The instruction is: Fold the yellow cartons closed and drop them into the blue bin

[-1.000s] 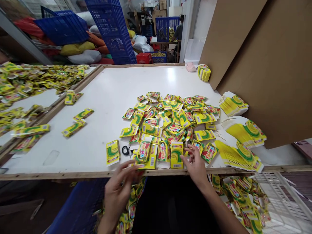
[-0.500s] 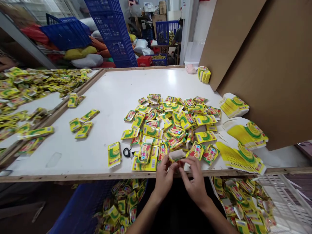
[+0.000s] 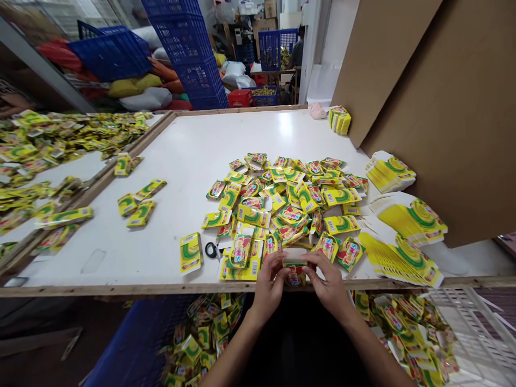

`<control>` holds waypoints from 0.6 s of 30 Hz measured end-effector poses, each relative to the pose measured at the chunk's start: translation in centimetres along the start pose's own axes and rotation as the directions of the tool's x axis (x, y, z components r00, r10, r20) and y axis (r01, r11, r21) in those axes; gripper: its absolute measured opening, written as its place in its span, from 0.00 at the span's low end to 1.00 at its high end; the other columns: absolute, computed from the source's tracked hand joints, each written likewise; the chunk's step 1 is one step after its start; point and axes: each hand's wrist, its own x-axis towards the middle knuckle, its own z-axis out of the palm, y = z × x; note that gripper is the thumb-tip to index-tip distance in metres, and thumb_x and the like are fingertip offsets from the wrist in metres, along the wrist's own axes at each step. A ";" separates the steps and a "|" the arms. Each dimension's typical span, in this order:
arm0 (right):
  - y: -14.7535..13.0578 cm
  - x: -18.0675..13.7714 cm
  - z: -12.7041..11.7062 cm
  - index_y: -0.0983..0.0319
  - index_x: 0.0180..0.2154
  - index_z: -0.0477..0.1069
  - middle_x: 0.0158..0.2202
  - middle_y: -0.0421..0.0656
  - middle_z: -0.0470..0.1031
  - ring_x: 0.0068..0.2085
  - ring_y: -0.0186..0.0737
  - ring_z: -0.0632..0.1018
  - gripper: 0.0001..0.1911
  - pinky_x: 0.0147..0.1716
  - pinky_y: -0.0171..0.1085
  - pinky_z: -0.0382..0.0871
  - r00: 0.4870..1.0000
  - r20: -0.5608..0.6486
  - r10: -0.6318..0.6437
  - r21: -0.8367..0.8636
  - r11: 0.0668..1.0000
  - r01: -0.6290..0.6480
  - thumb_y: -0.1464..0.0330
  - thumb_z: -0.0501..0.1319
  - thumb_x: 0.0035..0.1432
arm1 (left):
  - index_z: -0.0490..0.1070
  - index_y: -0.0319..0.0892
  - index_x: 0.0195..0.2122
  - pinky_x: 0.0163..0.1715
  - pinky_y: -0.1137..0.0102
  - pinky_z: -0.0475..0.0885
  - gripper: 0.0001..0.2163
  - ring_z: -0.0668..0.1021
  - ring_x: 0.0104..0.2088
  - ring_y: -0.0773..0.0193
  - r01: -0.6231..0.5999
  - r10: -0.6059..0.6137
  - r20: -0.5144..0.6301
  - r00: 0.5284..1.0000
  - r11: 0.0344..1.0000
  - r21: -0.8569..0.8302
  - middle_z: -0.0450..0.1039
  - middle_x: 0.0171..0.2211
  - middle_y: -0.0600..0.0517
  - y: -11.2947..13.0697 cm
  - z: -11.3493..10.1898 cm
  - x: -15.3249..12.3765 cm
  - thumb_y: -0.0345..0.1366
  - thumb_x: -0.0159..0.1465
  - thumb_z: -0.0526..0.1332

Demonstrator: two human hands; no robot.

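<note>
At the table's front edge, a small printed carton [image 3: 295, 273] with a raised white flap is held between both hands. My left hand [image 3: 271, 282] grips its left side, thumb in front and fingers behind. On the right side my right hand [image 3: 325, 279] pinches it the same way. Just beyond the hands lies a heap of yellow, green and red cartons [image 3: 282, 209], some with white flaps showing. To the left of the heap are black-handled scissors [image 3: 210, 250], their blades partly covered, and a single carton [image 3: 191, 252] lying flat.
Fanned stacks of flat cartons [image 3: 399, 258] lie along the right side against brown cardboard sheets [image 3: 451, 118]. Below the table edge stand a blue crate [image 3: 133, 344] and a white crate [image 3: 475, 322] beside many cartons. A wooden strip [image 3: 100, 177] divides off another carton pile.
The carton between my hands has turned so its printed face shows towards me, flap up. Both hands now hold its sides more evenly. The view has shifted slightly.
</note>
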 end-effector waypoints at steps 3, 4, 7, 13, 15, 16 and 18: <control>-0.1 0.4 -0.4 0.57 0.43 0.71 0.40 0.44 0.75 0.43 0.41 0.76 0.09 0.42 0.39 0.71 0.999 0.051 -0.018 -0.020 1.000 0.019 0.71 0.55 0.64 | 0.73 0.41 0.38 0.40 0.66 0.73 0.06 0.78 0.39 0.60 -0.042 0.033 0.118 0.992 0.996 0.077 0.76 0.37 0.47 0.1 -0.5 0.5 0.32 0.64 0.57; -0.2 0.6 -0.4 0.58 0.41 0.72 0.40 0.45 0.75 0.44 0.41 0.76 0.09 0.43 0.39 0.71 0.999 0.039 -0.015 -0.030 0.999 0.016 0.71 0.55 0.64 | 0.74 0.41 0.37 0.41 0.66 0.73 0.06 0.78 0.39 0.59 -0.050 0.038 0.141 0.989 0.996 0.080 0.76 0.36 0.47 0.1 -0.6 0.7 0.32 0.64 0.57; -0.6 0.9 -0.3 0.58 0.41 0.73 0.40 0.45 0.75 0.43 0.42 0.76 0.07 0.42 0.40 0.72 0.999 -0.045 0.023 -0.041 0.999 -0.025 0.69 0.57 0.63 | 0.73 0.42 0.42 0.45 0.65 0.73 0.07 0.77 0.44 0.58 -0.029 0.027 0.090 0.996 0.999 0.021 0.75 0.41 0.46 0.0 -0.5 0.7 0.32 0.64 0.58; -0.8 0.9 -0.4 0.55 0.44 0.73 0.42 0.44 0.78 0.43 0.42 0.77 0.09 0.46 0.45 0.70 0.997 -0.019 -0.069 -0.076 0.995 0.068 0.70 0.58 0.63 | 0.71 0.45 0.47 0.52 0.59 0.69 0.11 0.75 0.51 0.56 -0.046 0.044 0.108 0.993 0.999 0.014 0.74 0.49 0.45 0.4 -0.5 0.5 0.32 0.63 0.59; -0.9 0.7 -0.5 0.55 0.42 0.75 0.43 0.45 0.78 0.45 0.44 0.77 0.08 0.46 0.46 0.70 0.993 -0.014 -0.119 -0.102 0.988 0.117 0.68 0.60 0.61 | 0.74 0.44 0.44 0.53 0.58 0.68 0.09 0.75 0.51 0.55 -0.100 0.089 0.121 0.989 0.991 0.087 0.75 0.49 0.45 0.8 -0.6 0.5 0.32 0.62 0.61; -1.0 0.7 -0.5 0.56 0.42 0.75 0.43 0.45 0.78 0.45 0.44 0.77 0.08 0.46 0.46 0.70 0.992 -0.023 -0.128 -0.112 0.986 0.125 0.67 0.60 0.61 | 0.74 0.44 0.43 0.53 0.58 0.68 0.09 0.75 0.51 0.55 -0.112 0.100 0.108 0.989 0.988 0.110 0.75 0.49 0.46 1.0 -0.6 0.5 0.32 0.62 0.61; -1.2 0.6 -0.4 0.57 0.42 0.75 0.42 0.45 0.79 0.44 0.44 0.78 0.07 0.45 0.44 0.70 0.992 -0.042 -0.123 -0.122 0.986 0.117 0.67 0.61 0.60 | 0.75 0.44 0.42 0.51 0.60 0.69 0.08 0.76 0.49 0.56 -0.103 0.093 0.083 0.992 0.987 0.126 0.76 0.47 0.46 1.2 -0.6 0.5 0.32 0.62 0.61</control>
